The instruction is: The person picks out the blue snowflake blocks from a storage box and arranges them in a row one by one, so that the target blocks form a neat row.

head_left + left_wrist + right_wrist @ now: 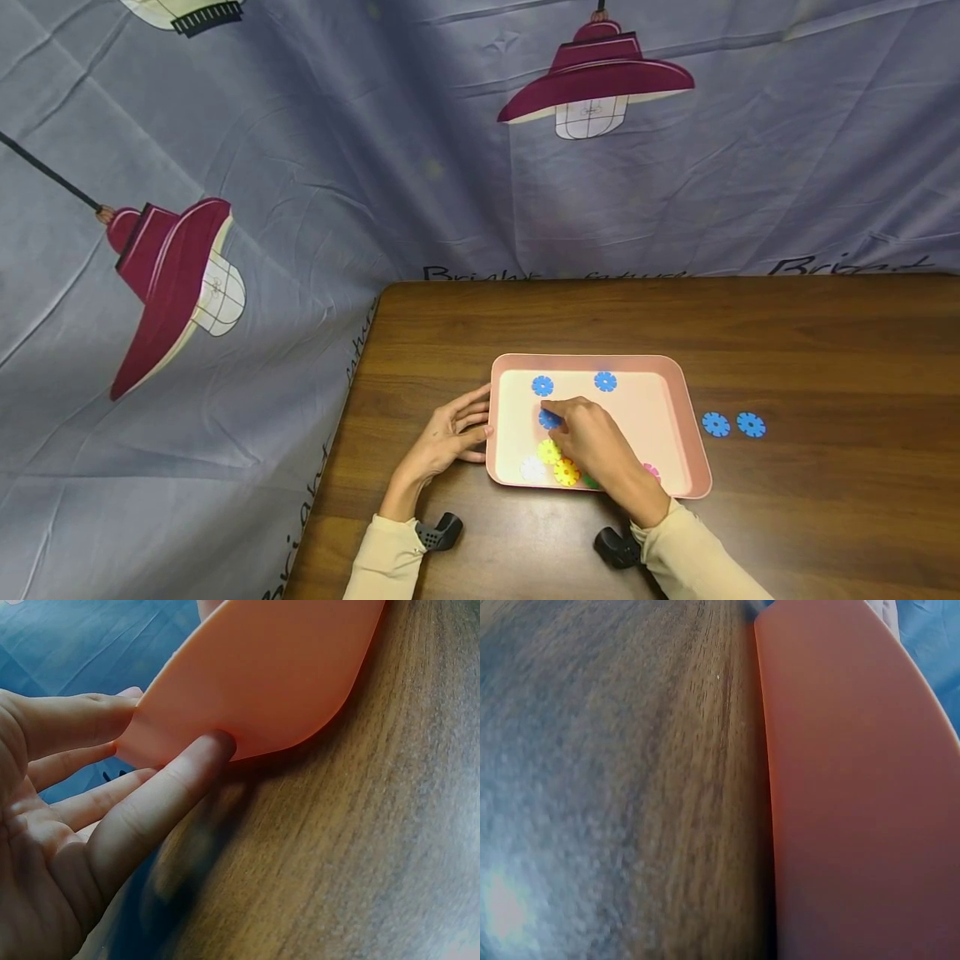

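A pink tray (pixel 681 392) sits on the brown wooden table (pixel 825 350). My right hand (pixel 561 415) reaches into it from the near side, and its fingertips pinch a blue gear-shaped disc (pixel 549 420) on the tray floor. Two more blue discs (pixel 542 385) (pixel 605 382) lie at the tray's far end. Yellow discs (pixel 550 452), a white disc (pixel 533 468), a green and a pink disc (pixel 651 472) lie by the near rim, partly under my right wrist. My left hand (pixel 474 423) rests with straight fingers (pixel 187 769) against the tray's left outer wall (pixel 262 675). The right wrist view holds only the tray wall (pixel 855 787) and wood.
Two blue discs (pixel 716 424) (pixel 751 425) lie side by side on the table right of the tray. The table's left edge (pixel 360 375) runs close to my left hand. A grey cloth printed with red lamps (pixel 596 71) hangs behind and to the left.
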`<state>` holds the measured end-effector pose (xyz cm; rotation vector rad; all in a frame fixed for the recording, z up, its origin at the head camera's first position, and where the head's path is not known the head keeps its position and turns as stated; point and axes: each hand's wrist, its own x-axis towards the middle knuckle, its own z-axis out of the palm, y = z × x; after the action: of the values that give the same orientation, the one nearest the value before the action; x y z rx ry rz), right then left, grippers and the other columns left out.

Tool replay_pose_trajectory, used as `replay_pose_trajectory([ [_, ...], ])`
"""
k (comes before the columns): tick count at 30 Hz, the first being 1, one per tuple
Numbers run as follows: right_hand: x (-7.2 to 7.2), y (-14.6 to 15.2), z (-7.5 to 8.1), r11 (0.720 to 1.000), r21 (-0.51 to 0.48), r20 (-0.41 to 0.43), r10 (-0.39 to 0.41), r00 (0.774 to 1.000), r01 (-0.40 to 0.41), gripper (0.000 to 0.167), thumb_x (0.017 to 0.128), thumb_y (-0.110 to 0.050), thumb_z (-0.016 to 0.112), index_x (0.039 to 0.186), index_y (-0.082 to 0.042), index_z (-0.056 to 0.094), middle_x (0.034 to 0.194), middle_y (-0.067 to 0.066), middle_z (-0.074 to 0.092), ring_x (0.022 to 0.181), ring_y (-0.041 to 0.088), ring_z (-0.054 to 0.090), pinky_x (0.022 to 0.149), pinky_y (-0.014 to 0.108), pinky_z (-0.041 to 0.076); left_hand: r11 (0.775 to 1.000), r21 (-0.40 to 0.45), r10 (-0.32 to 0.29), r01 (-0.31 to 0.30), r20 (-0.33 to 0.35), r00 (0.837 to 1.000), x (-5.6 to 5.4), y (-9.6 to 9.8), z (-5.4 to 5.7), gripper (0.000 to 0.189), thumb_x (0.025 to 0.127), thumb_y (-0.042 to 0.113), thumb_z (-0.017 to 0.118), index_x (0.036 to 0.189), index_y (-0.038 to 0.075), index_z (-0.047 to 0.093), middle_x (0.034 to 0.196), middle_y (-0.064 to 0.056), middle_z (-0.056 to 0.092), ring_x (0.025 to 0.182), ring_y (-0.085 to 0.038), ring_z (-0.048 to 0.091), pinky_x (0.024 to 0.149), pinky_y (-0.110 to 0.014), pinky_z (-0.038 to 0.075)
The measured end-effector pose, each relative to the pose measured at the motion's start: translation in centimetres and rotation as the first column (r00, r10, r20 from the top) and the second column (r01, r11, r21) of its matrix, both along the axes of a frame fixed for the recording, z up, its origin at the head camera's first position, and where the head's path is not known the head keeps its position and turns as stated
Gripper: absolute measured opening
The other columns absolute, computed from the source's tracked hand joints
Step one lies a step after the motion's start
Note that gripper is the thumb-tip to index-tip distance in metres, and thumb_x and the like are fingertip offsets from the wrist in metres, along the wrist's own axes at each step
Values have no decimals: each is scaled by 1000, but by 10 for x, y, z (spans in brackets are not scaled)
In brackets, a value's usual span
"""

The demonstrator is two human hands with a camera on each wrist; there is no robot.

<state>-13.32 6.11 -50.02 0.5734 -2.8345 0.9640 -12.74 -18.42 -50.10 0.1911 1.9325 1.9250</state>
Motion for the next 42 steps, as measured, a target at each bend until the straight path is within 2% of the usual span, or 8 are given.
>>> replay_pose_trajectory([
  [7,0,-2,1,1000,15,-13,-17,1000,17,34,76,4,79,109,0,74,101,15,72,90,24,66,81,43,58,1000,6,-2,2,1,1000,0,0,0,64,93,-2,63,151,6,37,139,-29,46,125,-42,49,70,-49,60],
  [11,-1,-2,0,1000,15,-16,-11,1000,11,34,77,4,79,110,1,73,104,14,72,96,28,67,85,45,57,1000,16,-1,1,6,1000,0,1,0,64,93,-2,63,151,6,37,139,-30,46,125,-42,49,70,-49,60],
  [19,-2,-3,-3,1000,17,-76,6,997,-5,38,73,3,82,109,4,72,102,12,73,87,23,64,78,39,58,1000,15,1,-1,8,1000,0,0,0,65,93,-3,63,151,6,37,139,-30,46,125,-43,48,70,-48,60],
  [25,-3,-4,-4,1000,25,-75,9,997,-7,39,72,3,83,109,4,71,100,11,72,79,19,57,71,35,54,1000,20,-4,4,2,1000,0,1,-1,64,94,-2,62,152,5,36,139,-30,45,124,-42,49,69,-47,60],
  [36,-5,-4,-4,1000,22,-107,16,994,-14,42,71,4,80,112,7,69,101,13,71,86,23,61,76,37,56,1000,11,2,-2,8,1000,-1,1,0,64,93,-2,64,151,7,38,138,-28,47,124,-40,50,69,-47,60],
  [42,-5,-5,-4,1000,23,-78,12,997,-11,43,71,2,82,112,5,70,101,13,71,86,23,62,78,39,56,1000,8,-1,1,12,1000,-1,1,0,64,93,-2,63,151,7,37,138,-28,47,125,-40,49,70,-47,60],
])
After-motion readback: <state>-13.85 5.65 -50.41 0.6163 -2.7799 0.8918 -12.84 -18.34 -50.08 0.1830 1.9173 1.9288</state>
